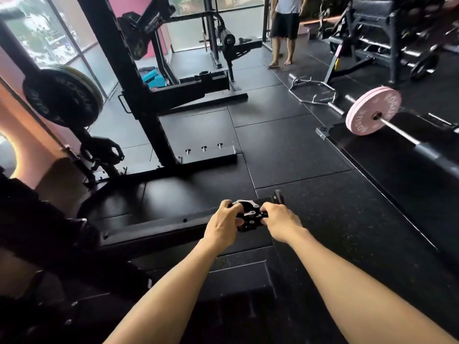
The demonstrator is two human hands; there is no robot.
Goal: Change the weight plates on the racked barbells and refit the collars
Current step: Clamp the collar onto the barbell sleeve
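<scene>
A black and silver barbell collar is held low over the rack's black base beam, between both hands. My left hand grips its left side and my right hand pinches its right side at the lever. At the left, black weight plates with a green-edged one behind sit on a racked bar. At the right, a barbell carries two pink plates, with bare sleeve beyond them.
The black squat rack upright and its base stand ahead on rubber floor tiles. A silver hex bar lies on the floor. A person stands barefoot at the back. More machines fill the right rear.
</scene>
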